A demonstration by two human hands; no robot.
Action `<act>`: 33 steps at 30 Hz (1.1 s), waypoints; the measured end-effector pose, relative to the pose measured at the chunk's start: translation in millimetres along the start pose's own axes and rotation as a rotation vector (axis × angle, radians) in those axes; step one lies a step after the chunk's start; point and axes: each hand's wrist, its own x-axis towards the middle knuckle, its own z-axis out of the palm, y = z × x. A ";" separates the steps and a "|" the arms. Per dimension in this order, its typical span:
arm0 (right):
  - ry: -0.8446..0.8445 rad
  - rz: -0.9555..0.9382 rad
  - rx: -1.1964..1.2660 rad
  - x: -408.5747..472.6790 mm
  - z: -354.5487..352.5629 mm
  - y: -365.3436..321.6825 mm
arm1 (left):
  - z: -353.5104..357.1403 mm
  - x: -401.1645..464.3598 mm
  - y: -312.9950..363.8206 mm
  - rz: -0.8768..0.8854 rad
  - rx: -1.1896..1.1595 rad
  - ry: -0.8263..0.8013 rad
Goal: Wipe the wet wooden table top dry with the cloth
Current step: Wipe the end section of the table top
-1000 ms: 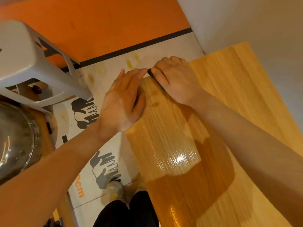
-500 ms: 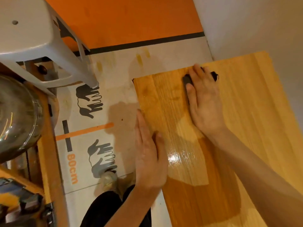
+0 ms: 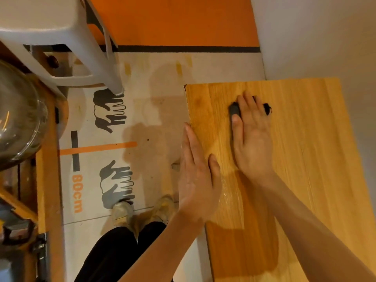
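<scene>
The wooden table top fills the right half of the head view, glossy with a wet sheen near its left edge. My right hand lies flat on it near the far left corner, pressing a small dark cloth under its fingers; only the cloth's ends show on either side of the fingers. My left hand rests flat over the table's left edge, fingers together and extended, holding nothing.
A pale wall borders the table's far and right sides. On the floor to the left stand a grey plastic stool and a wooden shelf with a glass bowl. My feet stand beside the table edge.
My right hand has slid the cloth from the table's far left corner rightward across the far end. My left hand has drawn back along the left edge toward me.
</scene>
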 end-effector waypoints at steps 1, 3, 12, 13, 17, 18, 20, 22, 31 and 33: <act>-0.045 -0.074 -0.011 -1.3 0.1 -4.9 | 0.2 0.3 0.3 -0.004 0.037 0.006; -0.106 -0.178 -0.039 4.6 -7.8 3.0 | 0.3 0.2 -0.8 0.043 0.128 0.020; 0.001 0.122 0.101 22.3 -15.7 31.3 | -0.5 -47.8 -12.5 0.362 0.437 -0.132; -0.037 0.054 0.112 13.3 -14.9 23.4 | -1.2 -48.2 -12.6 0.351 0.459 -0.135; -0.198 -0.201 0.039 -7.3 -25.5 27.7 | -1.7 -45.7 -9.7 0.346 0.498 -0.139; -0.184 -0.180 0.034 -2.3 -27.7 34.7 | -0.5 -44.8 -8.8 0.345 0.507 -0.139; -0.079 -0.004 0.065 13.8 -26.4 45.0 | 2.0 -43.1 -7.5 0.344 0.514 -0.124; 0.021 0.134 0.066 25.9 -18.3 35.6 | 3.1 -42.2 -7.0 0.342 0.527 -0.103; -0.218 -0.347 -0.010 46.7 -3.9 1.8 | -2.4 -44.0 -5.6 0.353 0.522 -0.122; -0.152 -0.170 0.009 45.1 -19.4 39.1 | -3.5 -44.4 -5.8 0.340 0.492 -0.134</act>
